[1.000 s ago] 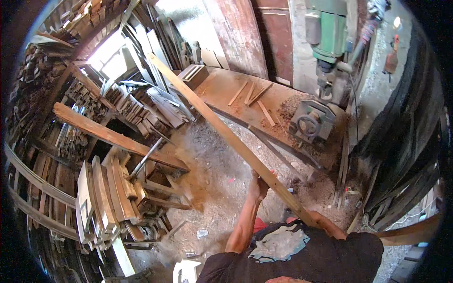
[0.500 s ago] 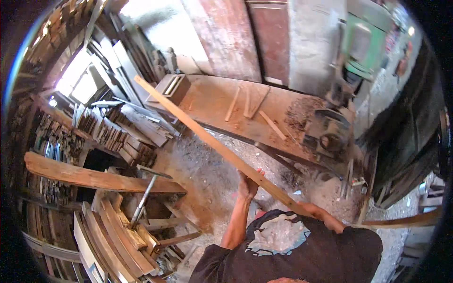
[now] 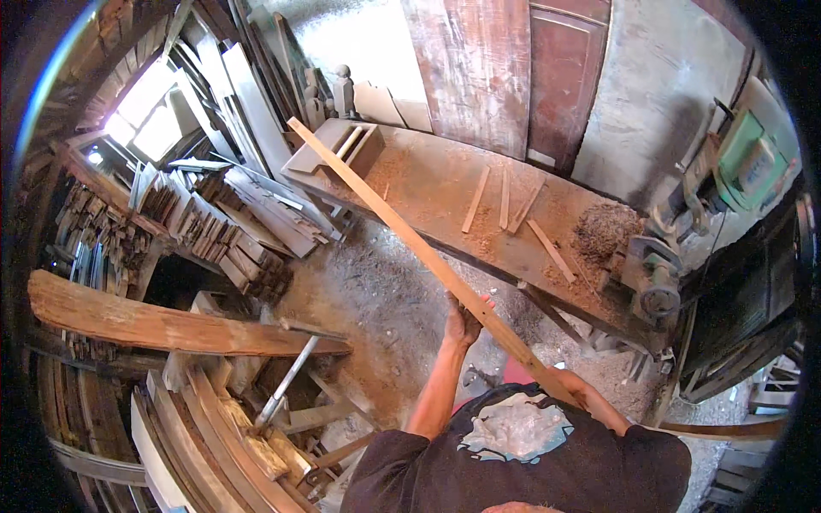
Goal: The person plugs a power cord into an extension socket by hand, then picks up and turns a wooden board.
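A long, narrow wooden strip (image 3: 402, 227) slants across the view, its far end above the left part of the workbench and its near end close to my chest. About midway along the strip, my left hand (image 3: 462, 323) grips it from below, with fingertips showing past the far edge. Close to the near end, my right hand (image 3: 571, 383) is on the strip, its fingers partly covered by the wood and the dark shirt. Small dark spots mark the strip's near half.
A workbench (image 3: 410, 167) runs along the wall, bearing short sticks (image 3: 476, 198), a shallow wooden box (image 3: 363, 147), shavings (image 3: 607, 231) and a machine (image 3: 654, 278). A thick plank (image 3: 154, 316) juts in from the left above clamped curved boards (image 3: 205, 427). Stacked offcuts (image 3: 227, 231) fill the left side.
The view has shifted, so the bench and wall appear farther right and the picture is sharper. Both hands keep the wooden strip at nearly the same slant.
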Tool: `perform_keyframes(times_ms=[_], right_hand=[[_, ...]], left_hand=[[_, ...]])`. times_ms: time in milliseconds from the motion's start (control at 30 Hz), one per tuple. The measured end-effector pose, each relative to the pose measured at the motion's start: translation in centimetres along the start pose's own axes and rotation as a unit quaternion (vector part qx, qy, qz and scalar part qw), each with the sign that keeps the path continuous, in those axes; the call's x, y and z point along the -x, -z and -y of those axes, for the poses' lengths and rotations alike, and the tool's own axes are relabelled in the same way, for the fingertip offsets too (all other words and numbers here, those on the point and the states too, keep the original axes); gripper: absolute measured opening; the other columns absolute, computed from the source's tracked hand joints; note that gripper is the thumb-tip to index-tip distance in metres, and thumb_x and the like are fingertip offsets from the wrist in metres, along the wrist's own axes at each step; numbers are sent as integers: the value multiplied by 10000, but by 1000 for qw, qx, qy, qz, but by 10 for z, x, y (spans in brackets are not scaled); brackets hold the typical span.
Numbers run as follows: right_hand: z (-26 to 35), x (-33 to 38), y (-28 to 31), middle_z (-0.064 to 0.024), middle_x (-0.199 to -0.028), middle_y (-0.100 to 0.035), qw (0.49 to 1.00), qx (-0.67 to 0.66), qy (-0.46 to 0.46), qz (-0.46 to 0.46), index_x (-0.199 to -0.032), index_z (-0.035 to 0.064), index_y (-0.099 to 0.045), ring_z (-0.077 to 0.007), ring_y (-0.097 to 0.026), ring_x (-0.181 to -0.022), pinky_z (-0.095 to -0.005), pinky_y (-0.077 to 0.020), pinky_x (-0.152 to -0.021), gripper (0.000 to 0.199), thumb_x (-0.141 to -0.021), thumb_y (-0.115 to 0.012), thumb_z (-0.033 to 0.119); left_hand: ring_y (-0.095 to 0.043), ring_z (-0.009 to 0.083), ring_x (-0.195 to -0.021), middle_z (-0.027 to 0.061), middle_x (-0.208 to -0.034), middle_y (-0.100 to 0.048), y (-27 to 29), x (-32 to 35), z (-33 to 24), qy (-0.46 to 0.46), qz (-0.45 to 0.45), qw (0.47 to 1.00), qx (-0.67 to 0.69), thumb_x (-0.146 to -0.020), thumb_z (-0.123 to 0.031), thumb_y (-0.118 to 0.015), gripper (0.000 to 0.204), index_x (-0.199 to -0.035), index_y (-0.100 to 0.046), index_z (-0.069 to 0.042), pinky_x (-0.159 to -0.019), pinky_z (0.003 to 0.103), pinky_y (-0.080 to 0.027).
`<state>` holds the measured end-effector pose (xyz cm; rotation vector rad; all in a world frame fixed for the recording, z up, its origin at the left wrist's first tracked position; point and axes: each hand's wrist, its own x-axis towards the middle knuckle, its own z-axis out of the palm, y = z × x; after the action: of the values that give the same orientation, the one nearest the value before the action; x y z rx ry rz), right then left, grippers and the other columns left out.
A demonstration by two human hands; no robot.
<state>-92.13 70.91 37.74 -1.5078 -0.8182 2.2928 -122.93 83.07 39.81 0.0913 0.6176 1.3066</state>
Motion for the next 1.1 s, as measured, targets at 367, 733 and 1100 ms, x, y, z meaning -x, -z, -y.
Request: perform_keyframes(times_ms=[367, 733, 1100], right_hand=[[108, -41, -27, -35, -1117, -642, 991, -65, -10, 114, -1206, 101, -622, -167, -617, -908, -288, -500, -753, 482, -995, -410, 479], [177, -138, -27, -33, -858, -659, 987, -35, -16, 154, -996, 120, -670, -120, -598, -679, -288, -493, -599, 545, -1000, -316, 534], [244, -149, -70, -210, -1010, -676, 940, 321, 2, -112, -985, 31, -710, -362, -647, -874, -453, -484, -802, 637, -964, -336, 548]], left_hand=[[-588, 438, -981, 234, -1106, -565, 2, -88, -61, -1, 3, 1000, -11, -711, -793, -524, 941, -1318, -353, -95, -865, 546, -496], [-592, 406, -1027, 229, -1098, -598, -5, -165, -143, -32, -118, 992, 15, -713, -613, -698, 815, -1202, -478, 2, -915, 528, -500], [-564, 395, -1087, 183, -1170, -594, -36, -134, -117, 86, -20, 992, 84, -863, -625, -465, 655, -1260, -520, -107, -999, 551, -419]])
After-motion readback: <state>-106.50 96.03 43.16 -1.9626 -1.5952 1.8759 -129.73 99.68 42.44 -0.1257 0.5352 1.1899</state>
